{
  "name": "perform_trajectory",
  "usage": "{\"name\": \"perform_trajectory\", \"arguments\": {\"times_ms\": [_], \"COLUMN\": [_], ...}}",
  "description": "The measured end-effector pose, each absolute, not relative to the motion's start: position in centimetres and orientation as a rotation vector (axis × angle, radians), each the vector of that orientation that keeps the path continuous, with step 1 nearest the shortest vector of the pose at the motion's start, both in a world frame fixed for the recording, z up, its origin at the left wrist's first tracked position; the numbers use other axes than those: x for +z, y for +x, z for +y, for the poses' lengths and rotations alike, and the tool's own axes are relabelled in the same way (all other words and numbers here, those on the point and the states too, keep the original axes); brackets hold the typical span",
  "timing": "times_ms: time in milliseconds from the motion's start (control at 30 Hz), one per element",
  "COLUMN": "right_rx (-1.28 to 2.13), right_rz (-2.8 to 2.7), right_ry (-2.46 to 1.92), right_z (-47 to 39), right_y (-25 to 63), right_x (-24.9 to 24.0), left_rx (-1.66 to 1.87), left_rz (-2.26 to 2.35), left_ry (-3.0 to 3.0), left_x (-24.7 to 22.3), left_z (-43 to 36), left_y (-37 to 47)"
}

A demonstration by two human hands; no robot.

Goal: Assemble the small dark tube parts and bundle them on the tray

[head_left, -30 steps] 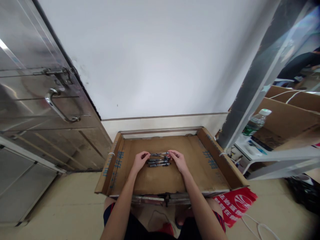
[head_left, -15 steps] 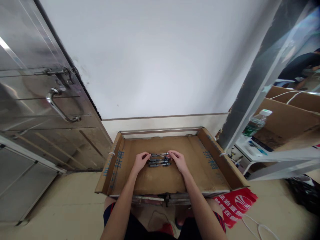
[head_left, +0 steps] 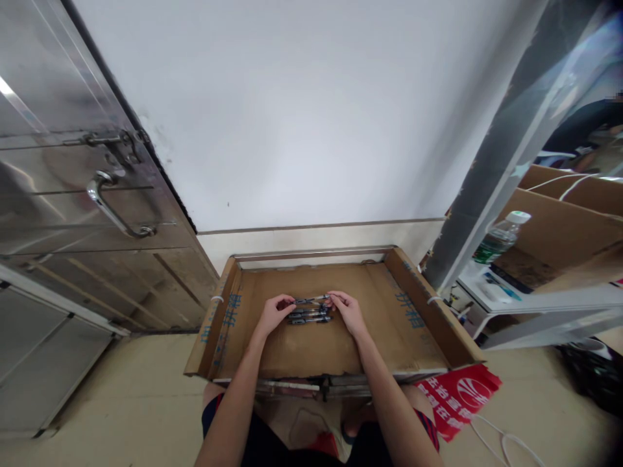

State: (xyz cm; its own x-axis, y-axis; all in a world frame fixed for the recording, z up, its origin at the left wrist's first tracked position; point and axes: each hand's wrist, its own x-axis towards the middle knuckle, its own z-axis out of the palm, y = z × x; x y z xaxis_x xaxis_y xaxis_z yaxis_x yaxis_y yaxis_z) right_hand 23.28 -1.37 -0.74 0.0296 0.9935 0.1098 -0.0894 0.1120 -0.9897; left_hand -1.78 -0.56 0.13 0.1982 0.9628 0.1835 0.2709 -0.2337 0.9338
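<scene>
Several dark pens with clear barrels (head_left: 309,320) lie side by side on the cardboard sheet (head_left: 311,353), running left to right. The farthest pen (head_left: 311,300) is pinched at its left end by my left hand (head_left: 275,314), thumb and forefinger closed. At that pen's other end, the fingertips of my right hand (head_left: 344,307) are closed on it. Whether this pen touches the sheet or is slightly raised, I cannot tell. My fingers partly hide the ends of the nearby pens.
Raised cardboard walls (head_left: 428,305) edge the work surface, which stands against a white wall (head_left: 311,130). A metal door (head_left: 97,272) is on the left. At right a water bottle (head_left: 501,237) and a cardboard box (head_left: 564,240) sit on a white shelf; a red banner (head_left: 460,399) hangs below.
Both hands keep hold of the farthest pen with hardly any movement. The view has shifted very slightly; the other pens lie as before.
</scene>
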Motion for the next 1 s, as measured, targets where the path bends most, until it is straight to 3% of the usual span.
{"name": "perform_trajectory", "arguments": {"times_ms": [700, 1000], "right_rx": [1.08, 0.672], "right_rz": [-1.082, -1.486], "right_ry": [-1.044, -1.246], "right_z": [-1.18, -1.63], "right_y": [22.84, 22.39], "right_x": [-1.09, -1.17], "left_rx": [1.123, 1.169], "left_rz": [1.251, 1.268], "left_ry": [1.671, 1.634], "left_x": [-0.55, -0.61], "left_z": [-0.21, -0.06], "left_y": [-1.88, -1.98]}}
